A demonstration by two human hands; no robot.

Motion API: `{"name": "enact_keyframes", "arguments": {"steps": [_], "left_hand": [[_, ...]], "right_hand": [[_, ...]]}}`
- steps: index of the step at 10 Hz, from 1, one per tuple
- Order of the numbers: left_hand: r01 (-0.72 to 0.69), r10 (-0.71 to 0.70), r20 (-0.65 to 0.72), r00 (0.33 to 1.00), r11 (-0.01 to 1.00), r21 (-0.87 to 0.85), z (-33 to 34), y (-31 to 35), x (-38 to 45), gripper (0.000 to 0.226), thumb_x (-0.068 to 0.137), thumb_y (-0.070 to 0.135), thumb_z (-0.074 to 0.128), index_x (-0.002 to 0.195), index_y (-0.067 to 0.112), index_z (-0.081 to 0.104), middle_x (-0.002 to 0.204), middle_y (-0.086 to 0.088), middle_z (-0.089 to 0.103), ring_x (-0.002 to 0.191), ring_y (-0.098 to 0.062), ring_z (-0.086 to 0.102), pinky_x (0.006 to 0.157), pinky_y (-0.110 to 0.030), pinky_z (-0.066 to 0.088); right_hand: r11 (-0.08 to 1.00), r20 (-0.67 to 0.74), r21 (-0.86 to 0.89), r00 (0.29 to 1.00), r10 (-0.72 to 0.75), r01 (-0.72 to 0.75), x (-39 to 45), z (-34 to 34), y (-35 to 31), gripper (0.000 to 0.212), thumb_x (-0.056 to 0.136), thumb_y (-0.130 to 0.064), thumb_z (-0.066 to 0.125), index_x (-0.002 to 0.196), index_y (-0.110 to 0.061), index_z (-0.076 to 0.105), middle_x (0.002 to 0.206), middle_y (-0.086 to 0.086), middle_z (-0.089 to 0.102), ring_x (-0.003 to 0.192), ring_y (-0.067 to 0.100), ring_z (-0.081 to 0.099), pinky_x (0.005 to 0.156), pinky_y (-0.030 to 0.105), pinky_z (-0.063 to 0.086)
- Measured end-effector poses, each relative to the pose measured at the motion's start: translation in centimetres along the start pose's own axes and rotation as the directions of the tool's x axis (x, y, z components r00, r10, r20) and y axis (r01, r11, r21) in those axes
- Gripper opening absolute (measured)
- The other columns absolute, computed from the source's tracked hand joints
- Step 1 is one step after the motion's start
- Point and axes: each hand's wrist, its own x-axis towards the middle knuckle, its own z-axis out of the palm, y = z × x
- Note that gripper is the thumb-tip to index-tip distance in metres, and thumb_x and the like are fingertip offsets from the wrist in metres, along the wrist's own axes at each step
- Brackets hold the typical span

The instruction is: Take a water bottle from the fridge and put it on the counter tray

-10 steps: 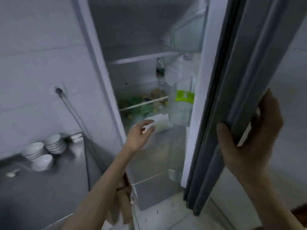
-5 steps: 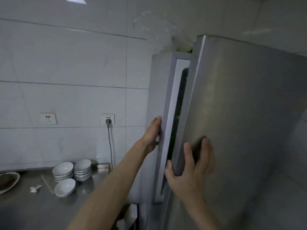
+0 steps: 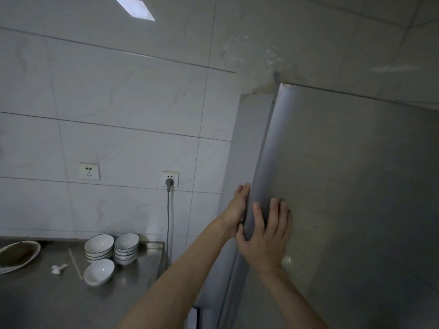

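— On the steel counter (image 3: pixel 47 305) at far left, what's sitting there?

— A shallow dish (image 3: pixel 16 256) at the edge of view, then a crumpled white scrap (image 3: pixel 57 269) and a thin stick (image 3: pixel 76 264), then two stacks of dark-rimmed bowls (image 3: pixel 111 248) with a single white bowl (image 3: pixel 99 272) just in front of them.

— And on the tiled wall behind?

— Two sockets: the left one (image 3: pixel 89 171) free, the right one (image 3: pixel 170 179) with a grey plug and cable (image 3: pixel 168 224) hanging down past the counter's end.

— Where are the hands?

— Both at the fridge door's (image 3: pixel 344 210) left edge. The left hand (image 3: pixel 236 210) lies along the seam between door and fridge side (image 3: pixel 247 138), fingers straight and together, curled round nothing. The right hand (image 3: pixel 267 236) is pressed flat on the door's front, fingers spread, thumb hooked at the edge; it holds nothing either.

— The door?

— No gap shows at the seam; it looks shut or very nearly so.

— And the water bottle?

— Not visible; neither hand has it, and no tray shows on the counter.
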Motion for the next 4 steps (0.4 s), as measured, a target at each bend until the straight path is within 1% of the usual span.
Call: {"name": "enact_keyframes", "arguments": {"steps": [1, 2, 3, 4], "left_hand": [[-0.027, 0.028, -0.029, 0.999, 0.999, 0.026, 0.3, 0.3, -0.8, 0.071, 0.107, 0.053, 0.036, 0.164, 0.011, 0.028, 0.165, -0.01, 0.04, 0.151, -0.026, 0.043, 0.127, -0.044, 0.032], [-0.043, 0.045, -0.043, 0.998, 0.997, 0.062, 0.3, 0.3, -2.1, 0.061, 0.109, 0.047, 0.038, 0.157, 0.011, 0.041, 0.152, -0.011, 0.058, 0.138, -0.024, 0.058, 0.113, -0.037, 0.049], [-0.108, 0.129, -0.101, 0.986, 0.975, 0.194, -0.2, -1.3, -4.0, 0.05, 0.104, 0.052, 0.039, 0.135, 0.024, 0.066, 0.132, 0.001, 0.072, 0.107, -0.004, 0.072, 0.094, -0.029, 0.057], [-0.103, 0.171, -0.229, 0.958, 0.954, 0.282, -2.0, -5.9, -5.5, 0.06, 0.102, 0.06, 0.037, 0.145, 0.024, 0.058, 0.148, 0.008, 0.06, 0.137, -0.01, 0.056, 0.121, -0.043, 0.038]], "right_hand": [[1.0, 0.033, 0.003, 0.999, 0.025, -0.025, 0.3, -0.6, -0.3, 0.075, 0.084, -0.043, 0.067, 0.149, -0.017, 0.04, 0.156, 0.021, 0.035, 0.152, 0.041, 0.027, 0.123, 0.058, 0.025], [0.997, 0.094, 0.068, 0.995, 0.042, -0.049, 0.5, -1.9, -0.6, 0.069, 0.086, -0.042, 0.068, 0.145, -0.015, 0.046, 0.156, 0.022, 0.035, 0.147, 0.045, 0.033, 0.121, 0.06, 0.029], [0.958, 0.166, 0.28, 0.986, 0.021, -0.067, -0.1, -5.2, 0.1, 0.061, 0.092, -0.033, 0.06, 0.146, -0.011, 0.043, 0.157, 0.02, 0.039, 0.15, 0.038, 0.033, 0.125, 0.053, 0.026], [0.903, 0.267, 0.419, 0.963, -0.024, -0.093, -5.0, -9.2, 0.6, 0.036, 0.098, -0.021, 0.05, 0.132, -0.012, 0.058, 0.135, 0.009, 0.063, 0.125, 0.023, 0.059, 0.11, 0.03, 0.047]]}}
